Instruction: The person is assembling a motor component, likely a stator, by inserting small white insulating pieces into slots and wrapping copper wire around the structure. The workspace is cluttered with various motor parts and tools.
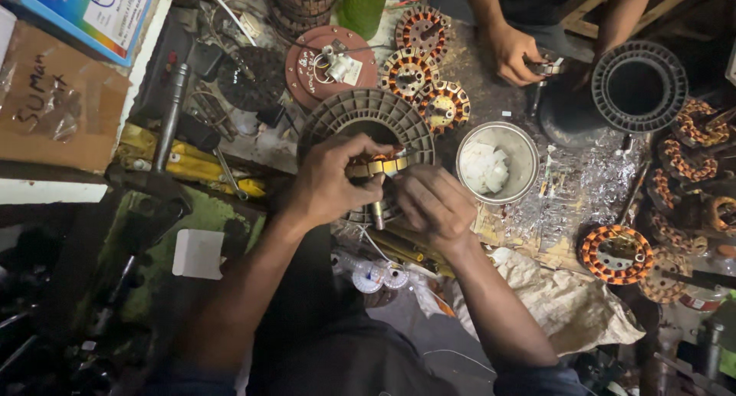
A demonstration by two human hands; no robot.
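The wound stator [377, 166], a yellowish ring with copper coils, sat at the middle of the round ribbed grey motor housing [341, 120], and both of the person's hands met over it. The left hand [326, 185] curled over the stator from the housing's near-left side, thumb and fingers pinching its rim, apparently to steady it against the ribs while the other hand worked. The right hand [437, 204] came in from the housing's near-right side with fingers drawn together close to the stator's edge; whether they gripped the thin metal rod [378, 214] standing just below it, I could not tell. Just right of the housing stood a steel bowl [497, 162] of small white pieces, probably kept within easy reach. Beyond the housing lay three more orange-wound stators [423, 70] and a reddish-brown round cover [331, 65] with wires on it. Far right of the housing a second person's hands [512, 55] held a small part beside a black ribbed ring [639, 87]. Left of the housing lay yellow-handled tools [188, 162] and a piece of brown cardboard [57, 97]. The workbench [498, 101] was dark, grimy and crowded, with crinkled foil [598, 181] and crumpled paper [563, 300] to the housing's right, and the room around it was dim.
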